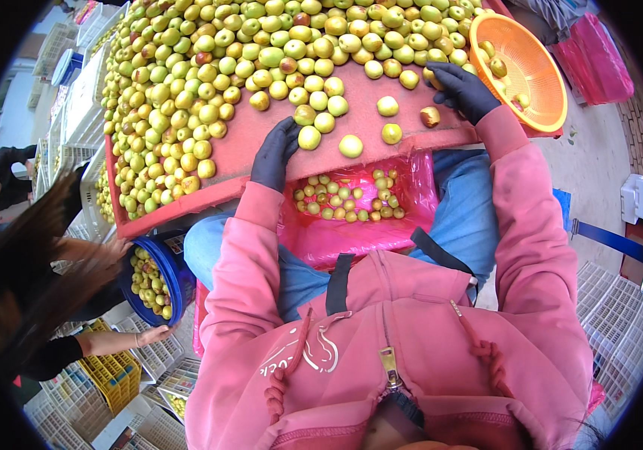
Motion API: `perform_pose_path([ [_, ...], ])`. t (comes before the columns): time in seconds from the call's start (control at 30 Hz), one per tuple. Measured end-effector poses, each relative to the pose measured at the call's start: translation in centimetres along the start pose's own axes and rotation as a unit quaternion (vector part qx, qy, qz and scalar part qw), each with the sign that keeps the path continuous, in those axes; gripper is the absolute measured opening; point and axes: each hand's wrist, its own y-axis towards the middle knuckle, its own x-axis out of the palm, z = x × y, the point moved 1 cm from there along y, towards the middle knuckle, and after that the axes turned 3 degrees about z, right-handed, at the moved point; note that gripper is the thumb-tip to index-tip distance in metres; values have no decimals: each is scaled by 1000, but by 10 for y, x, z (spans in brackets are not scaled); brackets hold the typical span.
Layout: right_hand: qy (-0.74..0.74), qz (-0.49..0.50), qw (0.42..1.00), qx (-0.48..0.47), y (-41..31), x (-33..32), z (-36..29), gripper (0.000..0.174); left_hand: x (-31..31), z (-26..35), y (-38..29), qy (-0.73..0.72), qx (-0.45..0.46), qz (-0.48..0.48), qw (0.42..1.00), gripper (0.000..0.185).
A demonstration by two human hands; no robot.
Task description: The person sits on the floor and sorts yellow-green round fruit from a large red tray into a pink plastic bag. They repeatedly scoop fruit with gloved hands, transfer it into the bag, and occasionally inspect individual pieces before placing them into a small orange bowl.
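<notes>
My left hand (pixel 276 153), in a dark glove, rests on the red sorting table (pixel 363 90) near its front edge. Its curled fingertips are right beside a few green-yellow jujubes (pixel 309 138); the palm is hidden. My right hand (pixel 459 90), gloved the same way, has its fingers and thumb around a jujube (pixel 432 80) close to the orange plastic basket (pixel 557 95). A browned jujube (pixel 430 116) lies just below that hand. A large heap of jujubes (pixel 175 101) covers the left and back of the table.
Between my knees, below the table edge, sits a crate lined with pink plastic (pixel 349 242), jujubes inside. At left, another person's hands (pixel 155 334) hold a blue bucket (pixel 178 281) of jujubes. White plastic crates (pixel 619 326) stand at right; a yellow crate (pixel 110 365) is at lower left.
</notes>
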Motion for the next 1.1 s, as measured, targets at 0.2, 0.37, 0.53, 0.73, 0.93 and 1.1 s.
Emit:
perform_pose_path([
  [0.2, -346, 50, 929, -122, -2, -9, 37, 43, 24, 0, -9, 122, 30, -30, 992, 39],
  [0.37, -284, -69, 948, -128, 13, 31, 54, 42, 51, -2, -14, 149, 37, -46, 987, 37],
  [0.53, -301, 77, 920, -240, 6, 52, 39, 36, 56, -13, -19, 197, 86, -11, 977, 37],
  [0.73, -430, 85, 832, -339, -46, 94, 24, 35, 52, -15, -23, 106, 43, 33, 993, 37],
  [0.93, -349, 4, 919, -182, -7, 127, 39, 54, 49, -26, -15, 118, 62, 7, 991, 40],
  [1.1, -356, 22, 907, -223, -13, 157, 30, 52, 60, -42, -10, 161, 108, -6, 981, 48],
])
